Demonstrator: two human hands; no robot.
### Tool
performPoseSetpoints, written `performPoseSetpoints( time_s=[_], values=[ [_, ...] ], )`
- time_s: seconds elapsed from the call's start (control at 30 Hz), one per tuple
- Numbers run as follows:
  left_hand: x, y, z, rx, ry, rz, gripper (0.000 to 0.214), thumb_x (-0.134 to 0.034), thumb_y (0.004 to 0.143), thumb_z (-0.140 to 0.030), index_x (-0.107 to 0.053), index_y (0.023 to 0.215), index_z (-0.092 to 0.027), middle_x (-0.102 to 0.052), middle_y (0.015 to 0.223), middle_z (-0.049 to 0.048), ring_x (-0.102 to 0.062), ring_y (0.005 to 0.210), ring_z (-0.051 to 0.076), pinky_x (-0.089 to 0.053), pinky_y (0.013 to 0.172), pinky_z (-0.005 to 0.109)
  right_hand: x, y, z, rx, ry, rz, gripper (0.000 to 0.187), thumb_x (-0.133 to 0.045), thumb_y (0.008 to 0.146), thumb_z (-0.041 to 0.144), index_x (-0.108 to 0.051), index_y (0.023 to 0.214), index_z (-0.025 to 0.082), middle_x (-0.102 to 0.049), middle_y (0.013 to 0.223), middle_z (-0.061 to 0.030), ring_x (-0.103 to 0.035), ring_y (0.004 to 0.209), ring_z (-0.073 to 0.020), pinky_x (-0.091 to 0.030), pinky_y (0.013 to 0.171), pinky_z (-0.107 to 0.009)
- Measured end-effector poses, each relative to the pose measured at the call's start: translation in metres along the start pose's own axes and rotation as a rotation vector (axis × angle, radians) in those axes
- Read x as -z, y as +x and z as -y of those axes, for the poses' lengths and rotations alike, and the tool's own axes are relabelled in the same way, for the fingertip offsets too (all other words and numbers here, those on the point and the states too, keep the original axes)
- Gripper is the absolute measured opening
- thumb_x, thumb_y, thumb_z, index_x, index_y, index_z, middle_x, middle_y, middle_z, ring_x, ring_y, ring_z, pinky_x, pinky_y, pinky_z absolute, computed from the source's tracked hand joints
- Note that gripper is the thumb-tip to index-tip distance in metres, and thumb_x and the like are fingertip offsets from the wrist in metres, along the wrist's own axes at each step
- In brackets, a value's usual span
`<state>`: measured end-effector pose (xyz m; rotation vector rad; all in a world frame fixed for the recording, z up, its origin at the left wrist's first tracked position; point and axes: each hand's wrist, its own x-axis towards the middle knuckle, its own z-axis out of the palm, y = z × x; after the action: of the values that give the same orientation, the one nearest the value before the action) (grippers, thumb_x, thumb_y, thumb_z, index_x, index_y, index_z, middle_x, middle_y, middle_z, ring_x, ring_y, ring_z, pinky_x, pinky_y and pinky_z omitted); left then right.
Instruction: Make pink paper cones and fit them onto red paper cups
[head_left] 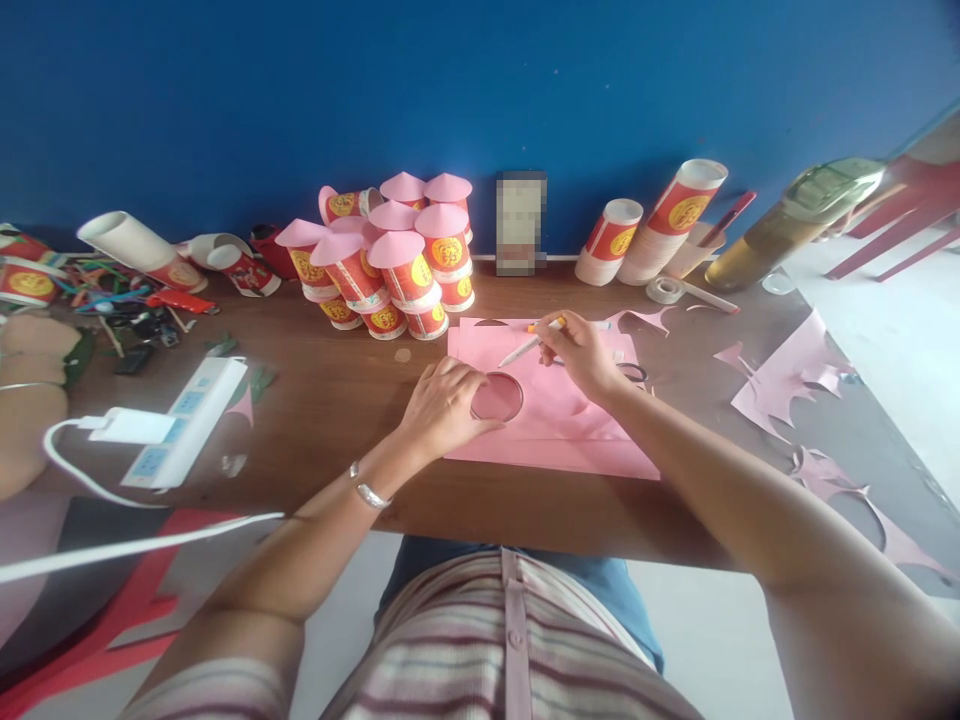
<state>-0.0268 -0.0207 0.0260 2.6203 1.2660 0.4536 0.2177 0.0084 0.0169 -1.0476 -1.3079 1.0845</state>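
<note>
My left hand (444,402) curls around a thin-rimmed round disc or ring (520,398), holding it flat on pink paper sheets (555,455); I cannot tell whether its middle is clear or open. My right hand (576,352) grips a white pen (519,351), its tip pointing down and left, just above the disc. Partly under my right wrist lies a pair of scissors with a dark handle (634,372). Behind the paper stand several red paper-cup towers (409,275) with yellow emblems and pink cone roofs (396,250).
A phone (521,222) leans on the blue wall. Cup stacks (609,242), a tape roll (665,289) and a bottle (772,235) stand back right. Pink scraps (787,375) lie right. At left are a power strip (185,425) and another person's arm (30,410).
</note>
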Motion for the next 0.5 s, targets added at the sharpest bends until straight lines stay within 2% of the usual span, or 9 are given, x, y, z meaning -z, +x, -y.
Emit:
performPoseSetpoints(
  time_s=[0.2, 0.4, 0.5],
  values=[
    [0.0, 0.001, -0.001, 0.013, -0.018, 0.002, 0.044, -0.094, 0.074, -0.044, -0.076, 0.105, -0.019, -0.08, 0.113, 0.0112, -0.066, 0.114, 0.035, -0.052, 0.102, 0.051, -0.015, 0.021, -0.006, -0.011, -0.144, 0.106, 0.049, -0.077, 0.086, 0.069, -0.061, 0.082, 0.023, -0.058, 0.056, 0.0066, -0.053, 0.049, -0.0107, -0.043, 0.054, -0.026],
    [0.0, 0.001, 0.0, 0.009, -0.028, -0.007, 0.042, -0.096, 0.071, -0.04, -0.077, 0.103, -0.021, -0.08, 0.111, 0.0112, -0.066, 0.112, 0.035, -0.053, 0.101, 0.05, -0.018, 0.027, -0.006, -0.06, -0.243, 0.168, 0.035, -0.075, 0.093, 0.053, -0.062, 0.083, 0.022, -0.06, 0.055, 0.006, -0.054, 0.049, -0.0116, -0.042, 0.056, -0.026],
    [-0.001, 0.001, 0.001, 0.009, -0.023, -0.015, 0.043, -0.097, 0.07, -0.04, -0.076, 0.102, -0.021, -0.08, 0.112, 0.011, -0.066, 0.111, 0.035, -0.053, 0.1, 0.051, -0.017, 0.027, -0.002, -0.077, -0.266, 0.187, 0.032, -0.074, 0.094, 0.05, -0.062, 0.083, 0.022, -0.061, 0.055, 0.0057, -0.055, 0.051, -0.0123, -0.042, 0.058, -0.027]
  ],
)
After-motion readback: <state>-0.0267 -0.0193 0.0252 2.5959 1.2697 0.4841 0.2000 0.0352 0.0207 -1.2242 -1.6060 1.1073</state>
